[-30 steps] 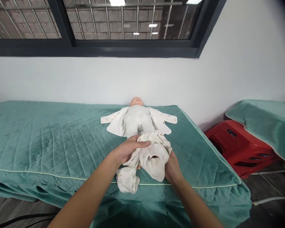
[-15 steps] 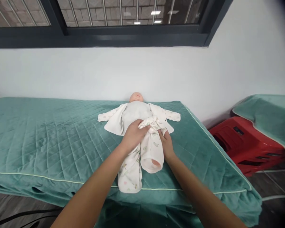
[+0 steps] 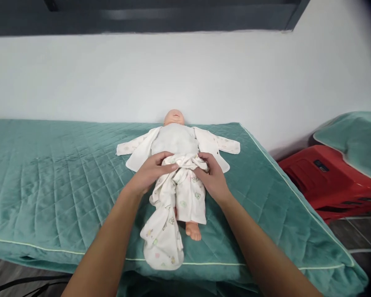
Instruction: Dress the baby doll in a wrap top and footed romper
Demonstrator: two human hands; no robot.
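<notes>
A baby doll (image 3: pixel 174 117) lies on its back, head toward the wall, with a white long-sleeved top (image 3: pixel 208 142) spread open around its pale grey torso. White printed baby pants (image 3: pixel 190 198) cover its lower body. My left hand (image 3: pixel 150 171) grips the bunched waistband on one side. On the other side, my right hand (image 3: pixel 213 175) pinches the same waistband between thumb and fingers. One bare foot (image 3: pixel 193 231) sticks out of the right pant leg. The left pant leg (image 3: pixel 163 243) trails limp toward the bed's front edge, and the foot on that side is hidden.
A green quilted cover (image 3: pixel 64 185) spreads over the bed, its piped edge running along the front and right. Red plastic furniture (image 3: pixel 327 177) stands at the right under another green cloth (image 3: pixel 355 140). The white wall (image 3: pixel 142 78) rises behind the doll.
The pants' waistband has moved up the doll's legs toward the torso, and a foot has come out of the right leg opening. My hands have spread apart. The view has tilted down.
</notes>
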